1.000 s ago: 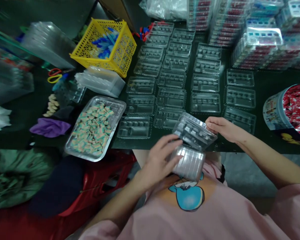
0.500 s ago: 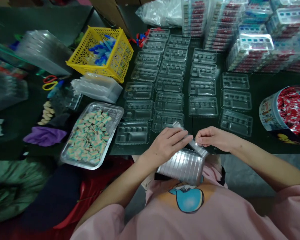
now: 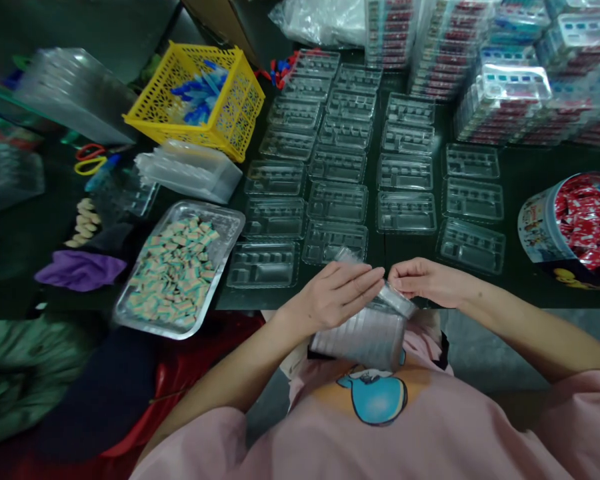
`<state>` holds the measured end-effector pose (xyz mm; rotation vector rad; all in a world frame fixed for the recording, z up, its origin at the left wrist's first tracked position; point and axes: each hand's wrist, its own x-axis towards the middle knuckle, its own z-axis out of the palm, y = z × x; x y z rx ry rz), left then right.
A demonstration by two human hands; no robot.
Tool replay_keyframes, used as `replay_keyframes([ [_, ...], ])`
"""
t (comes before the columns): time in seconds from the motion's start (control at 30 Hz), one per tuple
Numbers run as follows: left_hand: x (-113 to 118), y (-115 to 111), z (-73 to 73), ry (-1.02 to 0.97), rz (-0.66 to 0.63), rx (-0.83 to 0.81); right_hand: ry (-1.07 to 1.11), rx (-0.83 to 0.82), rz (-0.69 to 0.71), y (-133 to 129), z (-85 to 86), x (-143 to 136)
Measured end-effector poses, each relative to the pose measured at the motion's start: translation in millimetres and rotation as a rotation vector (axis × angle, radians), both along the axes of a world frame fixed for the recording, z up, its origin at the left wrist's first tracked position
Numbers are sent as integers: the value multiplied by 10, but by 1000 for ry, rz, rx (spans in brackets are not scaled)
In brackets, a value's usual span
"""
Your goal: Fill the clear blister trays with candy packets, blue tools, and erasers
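A thin clear plastic tray (image 3: 399, 301), tilted and seen nearly edge-on, lies between my hands. My left hand (image 3: 336, 293) is wrapped over it with long fingers pressed together; its thumb is hidden below. The tray's far end shows beyond these fingers. With bent fingers, my right hand (image 3: 420, 279) pinches the tray's near right end. Whether it is one tray or a few nested ones, I cannot tell. Just beneath, a nested stack of clear trays (image 3: 365, 337) rests on my lap, against the table edge.
Rows of clear trays (image 3: 343, 203) cover the mid-table. To the left are a metal tray (image 3: 233, 230) of small striped pieces, a yellow basket (image 3: 235, 127), scissors (image 3: 90, 160) and purple cloth (image 3: 80, 270). A tub (image 3: 540, 227) of red packets stands right; filled packs (image 3: 503, 100) are piled behind.
The view has shifted slightly, moving the left-side things a little leftward. My left fingers have slid slightly along the tray and closer to my right hand, which keeps its pinch.
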<state>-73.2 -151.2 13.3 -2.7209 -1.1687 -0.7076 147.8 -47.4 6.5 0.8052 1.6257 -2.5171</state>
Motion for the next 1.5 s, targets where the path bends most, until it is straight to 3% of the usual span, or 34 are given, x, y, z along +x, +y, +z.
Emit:
replay_keyframes([
  [0.13, 59, -39, 27, -92, 10, 0, -51, 299, -73, 40, 49, 42],
  [0.3, -16, -111, 113, -86, 61, 159, -90, 440, -368, 506, 33, 329],
  [0.37, -130, -105, 132, -74, 192, 182, -153, 448, -343, 707, -18, 451],
  [0.47, -327, -26, 122, -137, 502, 77, -271, 488, -185, 879, -138, 508],
  [0.53, -436, 51, 101, -227, 654, -38, -347, 611, -106, 911, -234, 453],
  [0.6, -512, 115, 81, -301, 727, -137, -411, 815, -105, 902, -321, 361],
  [0.7, -579, 155, 61, -347, 756, -214, -421, 1105, -232, 813, -393, 239],
  [0.8, -605, 155, 48, -361, 735, -238, -270, 1218, -304, 593, -378, 194],
  [0.93, -509, 221, 19, -350, 666, -262, -3, 1104, -300, 151, -306, 187],
  [1.03, -295, 351, 32, -316, 565, -247, 134, 867, -355, -103, -271, 160],
  [1.17, -48, 555, 183, -277, 447, -229, 179, 540, -485, -177, -205, 137],
  [1.33, -248, 664, 376, -300, 632, -188, 178, 374, -597, -82, -187, 108],
  [1.5, -479, 503, 259, -449, 731, -393, 151, 288, -588, -113, -322, -88],
])
